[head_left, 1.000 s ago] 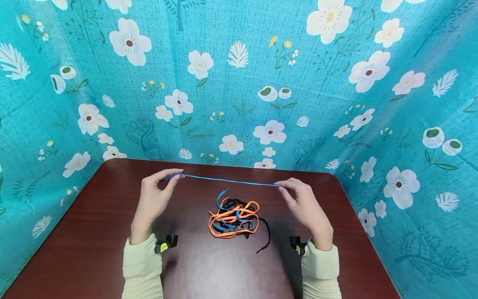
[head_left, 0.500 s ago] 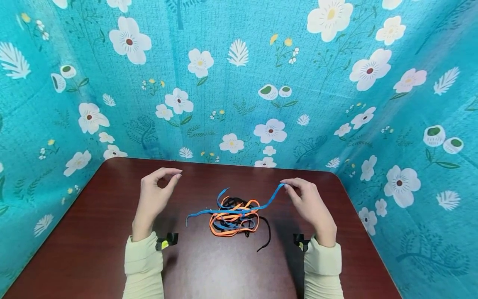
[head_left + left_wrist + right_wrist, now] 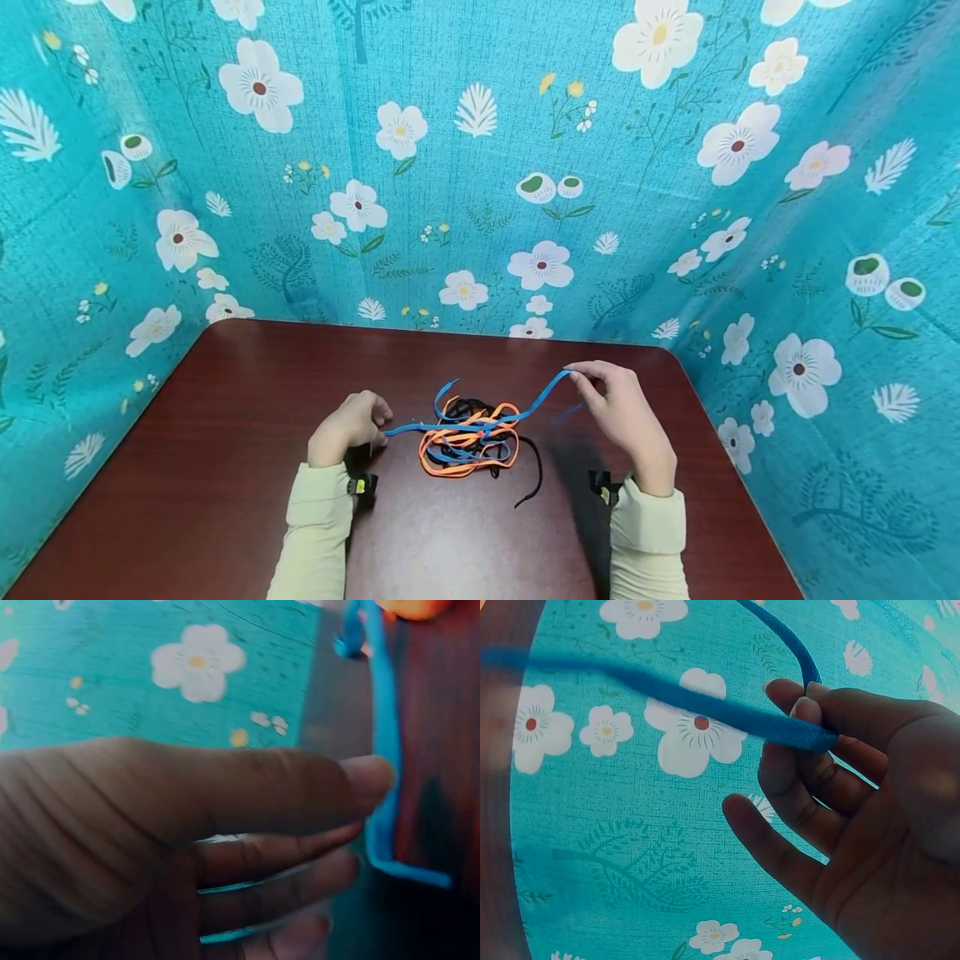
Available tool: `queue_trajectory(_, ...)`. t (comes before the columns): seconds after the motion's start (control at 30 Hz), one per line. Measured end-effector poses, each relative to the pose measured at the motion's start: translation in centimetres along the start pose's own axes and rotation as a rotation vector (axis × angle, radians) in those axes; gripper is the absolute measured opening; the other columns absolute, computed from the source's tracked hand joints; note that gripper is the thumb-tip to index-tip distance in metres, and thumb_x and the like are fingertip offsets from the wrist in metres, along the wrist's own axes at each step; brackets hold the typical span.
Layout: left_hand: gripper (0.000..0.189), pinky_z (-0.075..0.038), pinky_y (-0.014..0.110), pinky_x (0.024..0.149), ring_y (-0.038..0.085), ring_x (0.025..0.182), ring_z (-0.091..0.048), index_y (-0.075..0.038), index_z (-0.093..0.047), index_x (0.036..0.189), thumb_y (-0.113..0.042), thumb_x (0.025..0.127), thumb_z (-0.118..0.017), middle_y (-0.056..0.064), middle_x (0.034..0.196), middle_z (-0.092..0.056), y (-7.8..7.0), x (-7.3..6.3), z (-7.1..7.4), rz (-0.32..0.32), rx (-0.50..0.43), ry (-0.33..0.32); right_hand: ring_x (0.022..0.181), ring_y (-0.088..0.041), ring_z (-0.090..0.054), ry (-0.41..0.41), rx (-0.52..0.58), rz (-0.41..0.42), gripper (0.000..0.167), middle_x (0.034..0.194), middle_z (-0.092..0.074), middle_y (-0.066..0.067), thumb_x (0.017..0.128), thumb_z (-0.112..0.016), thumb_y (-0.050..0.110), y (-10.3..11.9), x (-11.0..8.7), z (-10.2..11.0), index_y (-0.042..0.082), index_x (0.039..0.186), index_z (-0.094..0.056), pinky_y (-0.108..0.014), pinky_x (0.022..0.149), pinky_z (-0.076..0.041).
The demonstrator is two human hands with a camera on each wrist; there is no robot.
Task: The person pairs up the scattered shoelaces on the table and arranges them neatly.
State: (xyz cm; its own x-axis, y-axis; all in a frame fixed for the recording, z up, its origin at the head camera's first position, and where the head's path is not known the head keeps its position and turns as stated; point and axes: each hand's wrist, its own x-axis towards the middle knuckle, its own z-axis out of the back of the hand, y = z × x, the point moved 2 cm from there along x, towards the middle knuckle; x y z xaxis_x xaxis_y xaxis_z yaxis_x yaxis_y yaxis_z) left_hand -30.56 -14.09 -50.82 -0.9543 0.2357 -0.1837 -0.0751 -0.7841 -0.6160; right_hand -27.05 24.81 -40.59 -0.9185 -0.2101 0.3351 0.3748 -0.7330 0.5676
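A flat blue shoelace (image 3: 427,427) runs from the left, across the tangled pile of laces, up to my right hand (image 3: 618,408). That hand pinches it between thumb and fingers above the table; in the right wrist view a second stretch of the lace (image 3: 784,634) leaves from behind the fingertips. My left hand (image 3: 351,427) is low at the lace's left end. In the left wrist view its thumb (image 3: 367,780) overlaps the lace (image 3: 385,712), whose tail bends sideways just beyond; I cannot tell whether the fingers grip it.
Orange (image 3: 450,472) and black laces (image 3: 538,467) lie tangled with more blue lace (image 3: 442,400) mid-table. The dark reddish-brown table (image 3: 225,467) has rounded far corners. A turquoise flowered curtain (image 3: 450,225) hangs behind it and along both sides.
The blue lace was taut between both hands; the left hand let go, its end dropped over the pile, and that hand has come down and right to the end. The right hand keeps its pinch.
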Motion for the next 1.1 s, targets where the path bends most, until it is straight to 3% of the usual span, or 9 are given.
queue_trajectory(0.13, 0.018, -0.050, 0.033, 0.065, 0.017, 0.068, -0.056, -0.004, -0.072, 0.085, 0.006, 0.074, -0.082, 0.003, 0.075, -0.064, 0.8, 0.1, -0.3, 0.059, 0.027, -0.014, 0.080, -0.018, -0.063, -0.002, 0.003, 0.000, 0.023, 0.105, -0.073, -0.009, 0.101, -0.063, 0.011, -0.2, -0.2, 0.1, 0.004, 0.121, -0.073, -0.033, 0.071, -0.052)
queue_trajectory(0.27, 0.014, -0.050, 0.033, 0.063, 0.017, 0.067, -0.056, -0.006, -0.073, 0.078, 0.007, 0.075, -0.077, 0.002, 0.075, -0.065, 1.1, -0.1, -0.1, 0.045, 0.050, -0.014, 0.079, -0.019, -0.062, -0.005, 0.005, -0.008, 0.023, 0.104, -0.073, -0.009, 0.101, -0.064, 0.012, -0.4, -0.2, 0.3, 0.004, 0.121, -0.073, -0.032, 0.070, -0.051)
queue_trajectory(0.43, 0.016, -0.049, 0.034, 0.065, 0.018, 0.071, -0.056, -0.004, -0.073, 0.082, 0.009, 0.081, -0.065, 0.002, 0.078, -0.067, 1.6, -0.3, 0.6, 0.008, 0.007, -0.012, 0.079, -0.017, -0.063, -0.011, 0.005, -0.022, 0.023, 0.097, -0.073, -0.006, 0.100, -0.064, 0.011, -0.9, -0.1, 0.6, 0.005, 0.121, -0.073, -0.030, 0.070, -0.053)
queue_trajectory(0.6, 0.021, -0.046, 0.033, 0.064, 0.018, 0.069, -0.055, -0.001, -0.073, 0.089, 0.010, 0.085, -0.056, 0.004, 0.075, -0.065, 2.5, -0.6, 1.4, -0.013, -0.073, -0.065, 0.072, -0.019, -0.060, -0.015, 0.008, -0.067, 0.023, 0.086, -0.070, -0.004, 0.101, -0.065, 0.015, -1.9, -0.1, 0.7, 0.007, 0.120, -0.073, -0.029, 0.064, -0.050)
queue_trajectory(0.83, 0.012, -0.048, 0.032, 0.066, 0.018, 0.071, -0.057, -0.001, -0.074, 0.095, 0.005, 0.093, -0.063, 0.005, 0.078, -0.065, 3.7, -1.1, 3.1, -0.032, -0.101, -0.251, 0.081, -0.020, -0.061, -0.027, -0.018, -0.074, 0.024, 0.101, -0.072, -0.012, 0.102, -0.060, 0.007, -3.4, -0.3, 1.0, 0.003, 0.123, -0.071, -0.033, 0.070, -0.050)
queue_trajectory(1.1, 0.014, -0.049, 0.036, 0.067, 0.025, 0.076, -0.061, -0.002, -0.075, 0.095, 0.006, 0.093, -0.063, 0.014, 0.089, -0.071, 5.1, -2.2, 4.8, -0.115, -0.099, -0.532, 0.081, -0.025, -0.063, 0.041, -0.023, -0.123, 0.025, 0.095, -0.072, -0.012, 0.102, -0.057, 0.003, -5.1, -0.3, 1.0, 0.001, 0.123, -0.070, -0.036, 0.070, -0.049)
